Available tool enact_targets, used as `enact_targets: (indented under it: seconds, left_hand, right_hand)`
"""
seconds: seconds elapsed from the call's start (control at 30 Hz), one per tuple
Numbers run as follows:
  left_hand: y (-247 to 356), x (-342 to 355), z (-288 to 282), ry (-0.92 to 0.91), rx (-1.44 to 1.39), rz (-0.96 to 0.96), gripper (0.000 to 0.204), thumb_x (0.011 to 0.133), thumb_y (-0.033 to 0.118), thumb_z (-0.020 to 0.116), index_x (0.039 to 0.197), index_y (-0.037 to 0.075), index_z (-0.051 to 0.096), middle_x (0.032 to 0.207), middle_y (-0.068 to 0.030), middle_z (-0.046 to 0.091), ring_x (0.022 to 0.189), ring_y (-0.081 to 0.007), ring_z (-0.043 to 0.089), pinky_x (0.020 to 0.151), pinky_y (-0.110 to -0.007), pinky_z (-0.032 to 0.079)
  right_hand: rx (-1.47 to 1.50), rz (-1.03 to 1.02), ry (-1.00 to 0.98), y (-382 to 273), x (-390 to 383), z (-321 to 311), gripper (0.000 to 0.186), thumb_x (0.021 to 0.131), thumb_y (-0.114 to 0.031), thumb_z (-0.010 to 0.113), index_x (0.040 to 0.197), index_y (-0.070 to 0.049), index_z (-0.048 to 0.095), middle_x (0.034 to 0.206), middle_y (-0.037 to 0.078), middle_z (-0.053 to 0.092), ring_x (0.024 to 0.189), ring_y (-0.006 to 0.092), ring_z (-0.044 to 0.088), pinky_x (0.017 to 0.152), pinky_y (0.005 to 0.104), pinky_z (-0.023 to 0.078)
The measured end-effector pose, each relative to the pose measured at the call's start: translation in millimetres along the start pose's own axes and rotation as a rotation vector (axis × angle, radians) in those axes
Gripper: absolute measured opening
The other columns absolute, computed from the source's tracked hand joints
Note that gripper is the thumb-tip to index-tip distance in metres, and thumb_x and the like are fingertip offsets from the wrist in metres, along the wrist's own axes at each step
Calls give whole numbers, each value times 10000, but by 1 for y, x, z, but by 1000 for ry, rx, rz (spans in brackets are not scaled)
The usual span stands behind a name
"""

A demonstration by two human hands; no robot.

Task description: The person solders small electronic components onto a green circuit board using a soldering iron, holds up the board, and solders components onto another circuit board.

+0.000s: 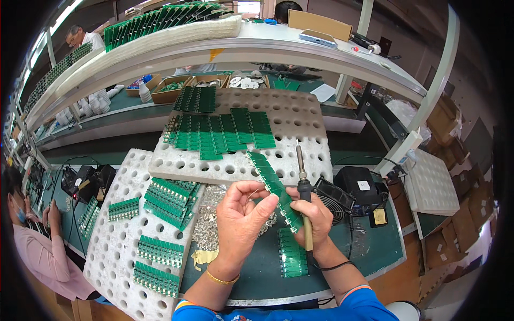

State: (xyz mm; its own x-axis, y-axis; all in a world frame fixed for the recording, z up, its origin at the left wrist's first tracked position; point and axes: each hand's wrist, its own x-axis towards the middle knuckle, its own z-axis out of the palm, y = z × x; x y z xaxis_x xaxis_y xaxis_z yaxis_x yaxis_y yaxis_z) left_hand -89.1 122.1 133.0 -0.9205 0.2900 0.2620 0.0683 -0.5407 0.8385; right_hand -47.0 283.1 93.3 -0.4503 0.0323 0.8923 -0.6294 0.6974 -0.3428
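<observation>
My left hand (243, 219) pinches a thin solder wire beside a long green circuit board strip (265, 171) that stands at a slant in front of me. My right hand (316, 216) is closed round a soldering iron (303, 190), tip upward, and also holds the board strip by its lower part. Below them lie another green board panel (292, 254) and a bag of small metal parts (209, 214). More board panels (168, 200) rest on a holed foam sheet (104, 251), and others (225, 131) on the foam tray (305, 109) behind.
A fume fan (329, 198) and black soldering station (357, 184) stand at the right. A shelf (278, 45) with board racks spans the top, with boxes (171, 92) beneath. A co-worker (43, 251) works at the left; a foam sheet (433, 187) leans at the far right.
</observation>
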Motion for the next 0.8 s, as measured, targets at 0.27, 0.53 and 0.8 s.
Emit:
enact_targets:
  seconds: [0.27,0.53,0.8]
  left_hand:
    - [-4,2,3,-16,39,18,290,857,24,758,1087,-8,585,975,-50,659,600,51,407,517,-117,347]
    - [-5,3,1,-23,16,-6,271,873,25,740,1094,-1,584,984,-52,656,588,54,400,499,-116,337]
    - [-5,2,0,-52,-16,-35,299,873,-17,714,1135,-1,570,1031,-84,664,923,-88,629,765,-187,512]
  right_hand:
    - [18,-4,-30,3,1,-2,380,677,108,605,1035,-18,594,1048,257,684,848,330,715,693,337,584]
    - [45,34,-12,5,1,-1,417,652,153,575,1031,-19,589,1044,243,687,849,316,713,691,329,577]
    - [42,54,6,5,1,-1,333,731,82,732,1007,-35,588,1035,224,698,847,315,715,689,339,580]
